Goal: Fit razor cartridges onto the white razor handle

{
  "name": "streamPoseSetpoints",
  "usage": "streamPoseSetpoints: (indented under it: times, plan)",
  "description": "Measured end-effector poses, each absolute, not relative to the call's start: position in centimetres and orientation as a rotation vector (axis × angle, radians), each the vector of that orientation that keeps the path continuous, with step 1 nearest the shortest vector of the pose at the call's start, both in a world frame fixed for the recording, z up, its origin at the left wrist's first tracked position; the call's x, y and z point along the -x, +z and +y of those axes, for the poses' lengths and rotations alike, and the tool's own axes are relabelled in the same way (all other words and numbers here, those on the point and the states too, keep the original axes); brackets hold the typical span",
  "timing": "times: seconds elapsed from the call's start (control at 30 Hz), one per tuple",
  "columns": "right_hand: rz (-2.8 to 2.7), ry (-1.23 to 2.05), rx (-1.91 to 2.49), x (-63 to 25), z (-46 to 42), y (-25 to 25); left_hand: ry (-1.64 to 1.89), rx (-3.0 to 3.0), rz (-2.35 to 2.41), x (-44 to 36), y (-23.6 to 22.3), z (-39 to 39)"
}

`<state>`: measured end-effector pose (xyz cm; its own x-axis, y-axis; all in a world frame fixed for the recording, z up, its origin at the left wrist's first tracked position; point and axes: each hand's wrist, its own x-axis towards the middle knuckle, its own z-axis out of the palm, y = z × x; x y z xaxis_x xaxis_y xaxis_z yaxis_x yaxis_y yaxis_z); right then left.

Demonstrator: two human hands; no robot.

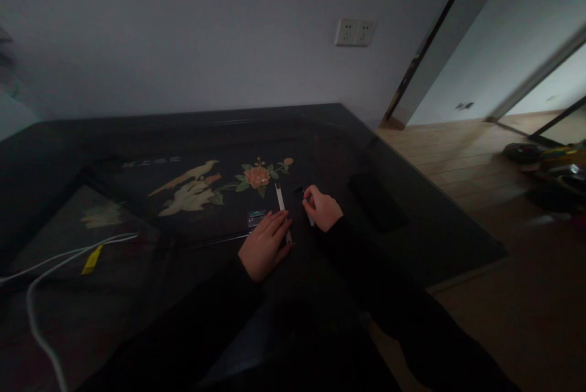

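My left hand [264,246] lies low on the dark table, its fingers and thumb around a slim white strip with a notched far end [280,198]. Just left of those fingers is a small clear case [256,218] with shiny contents too small to make out. My right hand [322,209] is closed in a pinch, and a short pale piece [311,220] pokes out below its fingers. Its full shape is hidden by the hand. Beside the right fingertips, a small dark piece [298,189] rests on the tabletop.
The glossy dark table [220,129] bears a bird-and-flower picture [256,177]. A black phone-like slab [378,201] lies to the right. White cables [34,306] and a yellow tag [92,259] are at left. A wall with sockets [355,32] stands behind.
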<state>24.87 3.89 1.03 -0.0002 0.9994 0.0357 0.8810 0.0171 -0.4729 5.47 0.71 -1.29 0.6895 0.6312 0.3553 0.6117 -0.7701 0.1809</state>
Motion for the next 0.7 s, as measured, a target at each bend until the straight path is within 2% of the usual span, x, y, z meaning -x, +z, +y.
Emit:
streamPoseSetpoints:
  times: [0.5,0.7]
  plan:
    - [-1.911,0.453,1.912,-24.8,4.4,0.4,0.644,-2.89,1.105,-5.4,-1.1,0.5]
    - [-1.861,0.494,1.771,-25.5,4.7,-0.4,0.855,-2.878,1.127,-3.5,0.1,1.7]
